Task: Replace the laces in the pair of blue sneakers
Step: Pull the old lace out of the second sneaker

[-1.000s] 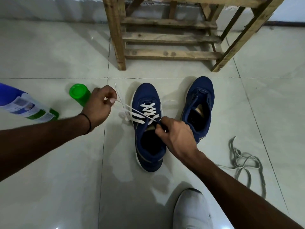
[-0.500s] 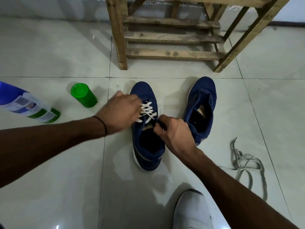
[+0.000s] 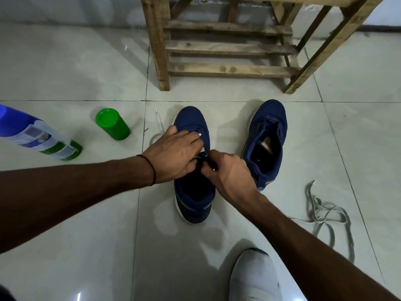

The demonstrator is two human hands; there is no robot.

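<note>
Both hands meet over one blue sneaker [image 3: 193, 198] on the tiled floor [image 3: 65, 235]. The left hand [image 3: 173, 155] lies across its lacing, fingers fairly straight; whether it grips anything underneath, I cannot tell. The right hand [image 3: 230, 172] is curled tight, pinching the sneaker's upper edge by the top eyelets. A white lace [image 3: 157, 118] trails off beside the toe. The second sneaker [image 3: 269, 135] stands unlaced just to the right, with grey laces [image 3: 325, 213] heaped beyond it. A green cap [image 3: 111, 123] and a blue bottle [image 3: 32, 131] lie to the left.
</note>
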